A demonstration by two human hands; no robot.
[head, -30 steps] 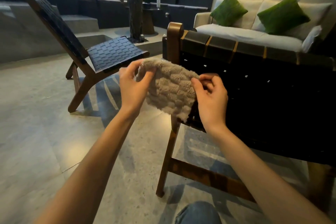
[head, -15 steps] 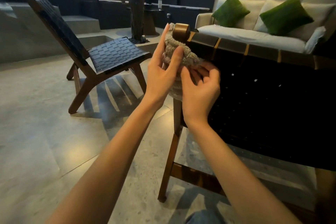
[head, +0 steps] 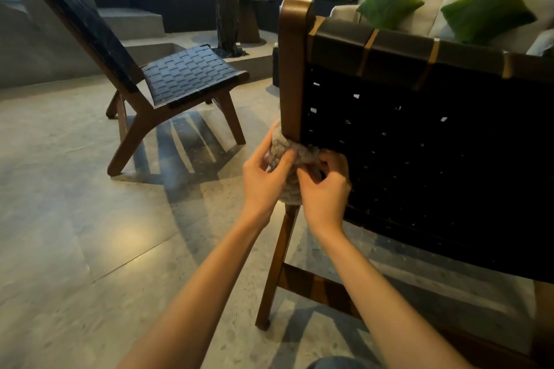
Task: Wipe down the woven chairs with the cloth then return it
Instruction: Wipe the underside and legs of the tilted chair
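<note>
- Head view: the left hand (head: 263, 180) and the right hand (head: 325, 189) both grip a grey knitted cloth (head: 284, 156), bunched and wrapped round the wooden upright post (head: 292, 69) of the near woven chair (head: 419, 144)
- The left hand's thumb presses on the cloth from the outer side of the post; its fingers curl round behind, partly hidden
- The right hand's fingers pinch the cloth against the edge of the dark woven backrest, just beside the post
- The cloth sits about halfway down the post, above the chair's lower wooden rail (head: 317, 287)
- A second woven chair (head: 186, 75) stands well apart on the stone floor (head: 75, 234), to the left
- Behind the near chair is a pale sofa (head: 425, 3) with two green cushions (head: 389, 0)
</note>
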